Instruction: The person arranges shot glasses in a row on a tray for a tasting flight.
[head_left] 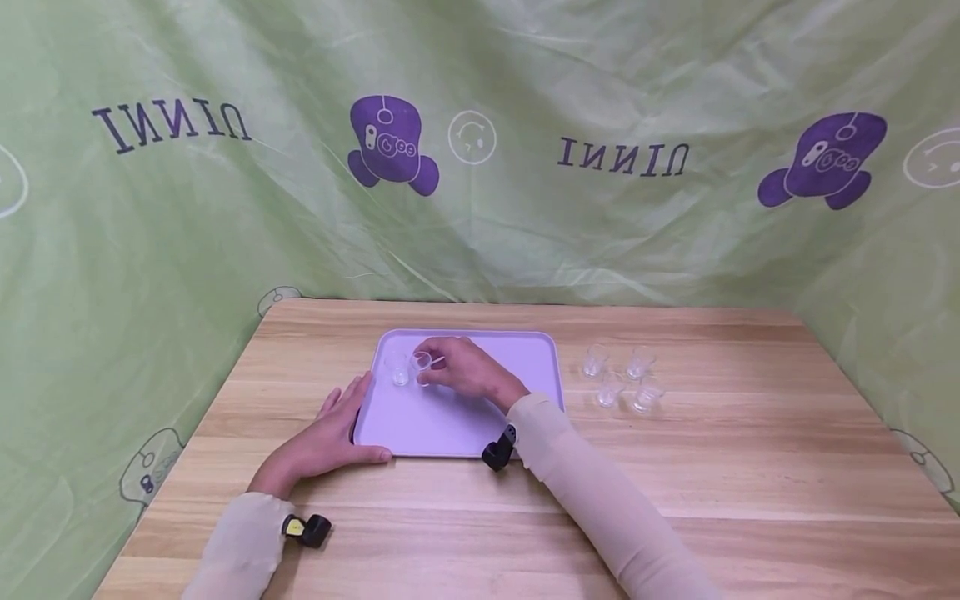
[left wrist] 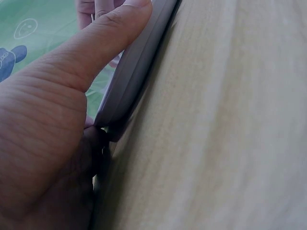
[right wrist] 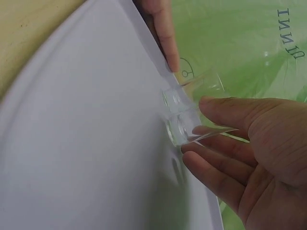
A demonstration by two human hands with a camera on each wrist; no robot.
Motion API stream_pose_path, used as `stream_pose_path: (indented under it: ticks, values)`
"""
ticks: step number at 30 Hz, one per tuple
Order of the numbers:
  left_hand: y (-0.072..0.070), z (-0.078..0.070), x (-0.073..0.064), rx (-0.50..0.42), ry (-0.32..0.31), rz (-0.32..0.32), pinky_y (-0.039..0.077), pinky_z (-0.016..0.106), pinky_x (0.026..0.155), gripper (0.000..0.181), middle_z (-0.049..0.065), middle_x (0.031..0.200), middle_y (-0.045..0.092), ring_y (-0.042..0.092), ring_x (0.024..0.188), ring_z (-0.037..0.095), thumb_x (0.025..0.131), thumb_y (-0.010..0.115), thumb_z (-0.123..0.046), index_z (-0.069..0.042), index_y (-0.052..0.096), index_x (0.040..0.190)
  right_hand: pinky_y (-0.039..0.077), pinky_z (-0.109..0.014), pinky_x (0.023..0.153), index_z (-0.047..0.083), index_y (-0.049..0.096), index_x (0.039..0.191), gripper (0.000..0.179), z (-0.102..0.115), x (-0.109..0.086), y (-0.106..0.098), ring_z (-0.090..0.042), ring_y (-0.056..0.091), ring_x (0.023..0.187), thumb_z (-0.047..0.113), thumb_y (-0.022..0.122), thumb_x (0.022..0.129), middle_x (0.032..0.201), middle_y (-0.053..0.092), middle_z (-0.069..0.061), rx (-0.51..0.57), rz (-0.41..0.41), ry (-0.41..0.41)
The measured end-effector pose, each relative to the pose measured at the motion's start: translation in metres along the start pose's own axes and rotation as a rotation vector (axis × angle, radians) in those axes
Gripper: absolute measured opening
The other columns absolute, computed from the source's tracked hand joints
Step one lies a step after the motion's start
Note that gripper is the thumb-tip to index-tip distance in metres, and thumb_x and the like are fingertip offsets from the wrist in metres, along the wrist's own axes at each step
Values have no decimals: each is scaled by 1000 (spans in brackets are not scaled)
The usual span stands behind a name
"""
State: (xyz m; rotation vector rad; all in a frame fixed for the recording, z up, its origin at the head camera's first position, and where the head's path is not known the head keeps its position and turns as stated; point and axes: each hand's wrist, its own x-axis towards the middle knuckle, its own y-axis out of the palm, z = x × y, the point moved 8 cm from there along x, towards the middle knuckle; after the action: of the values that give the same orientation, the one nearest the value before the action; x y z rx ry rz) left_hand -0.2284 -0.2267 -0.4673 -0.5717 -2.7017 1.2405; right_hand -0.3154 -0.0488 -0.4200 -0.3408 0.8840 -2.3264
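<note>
Head view: pinching a clear cup [head_left: 422, 362] in the right hand [head_left: 461, 368], low at the tray [head_left: 442, 423], contact unclear, with the left hand [head_left: 327, 433] spread loosely against its near-left corner. Early going, by the look of it: one cup [head_left: 400, 373] down, just left of the grip, and four cups [head_left: 609, 390] remaining on the table [head_left: 720, 467], well to its right. Plenty of bare tray nearer and rightward, but tighter beyond, toward its far rim.
</note>
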Motion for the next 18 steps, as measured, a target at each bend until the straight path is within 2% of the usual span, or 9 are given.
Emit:
stream_pose_path:
  ticks: [10,18]
  values:
    - [-1,-2,4,5,27,-3,-6,54,123,129,25,168,12,2,155,41,79,85,-54,2,5,163,51,-27,99,7,65,134,40,1,2,1,-19,65,117,13,76,96,126,70,-6,8,6,-5]
    - [0,-1,2,4,24,0,-5,54,123,129,26,168,11,2,155,42,79,85,-54,2,5,163,50,-28,101,6,65,134,39,0,4,5,-20,65,117,12,75,96,128,69,-7,1,10,-2]
